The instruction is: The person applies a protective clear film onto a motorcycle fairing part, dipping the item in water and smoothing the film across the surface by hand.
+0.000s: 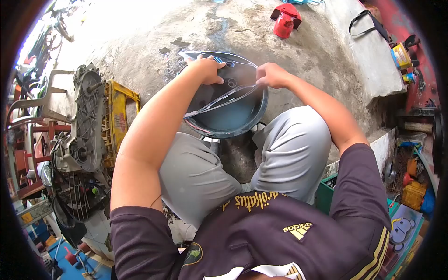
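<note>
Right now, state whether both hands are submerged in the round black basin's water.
No, the left hand and right hand show above the water.

Right hand (273,75) blurred; single fingers hard to tell apart where they pinch the end of the dark panel (241,74). Left hand (205,70) shows its back, palm hidden. Panel covers much of the black basin (224,133) — far rim mostly out of sight; cloudy water (233,116) hides the bottom. Feet (213,145) largely behind grey trouser legs (298,144). Yellow crate (122,105) part-blocked by metal casing (88,119). Blue item (303,1) cut by top edge. Print on yellow can (401,56) too small to read. Clutter (58,28), upper left — half lost in glare.
</note>
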